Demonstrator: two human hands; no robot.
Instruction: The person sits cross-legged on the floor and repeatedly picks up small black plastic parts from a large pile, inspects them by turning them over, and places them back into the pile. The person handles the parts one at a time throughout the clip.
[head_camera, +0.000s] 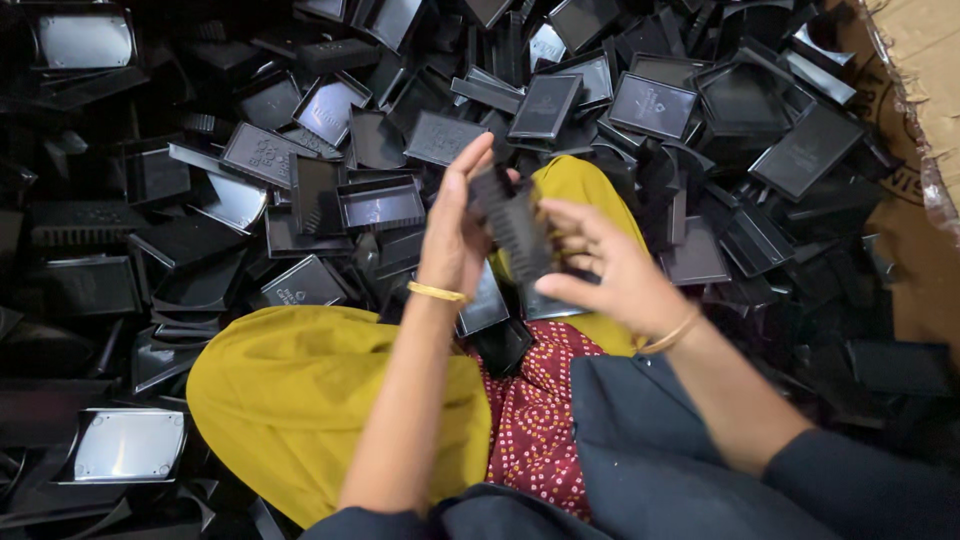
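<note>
Black comb (517, 232) is held between both hands above the lap; left hand (455, 235) presses flat on one side, right hand (605, 270) pinches its lower end. It looks light, stiff plastic, best held by the spine. Black trays (380, 205) lie around.

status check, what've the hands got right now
Left hand and right hand both gripping one black ribbed plastic piece over the lap. Black plastic trays heaped all around. Nothing blocking the hands.

The black plastic piece (518, 232) is motion-blurred (fingers (572, 222) cover its lower end).
</note>
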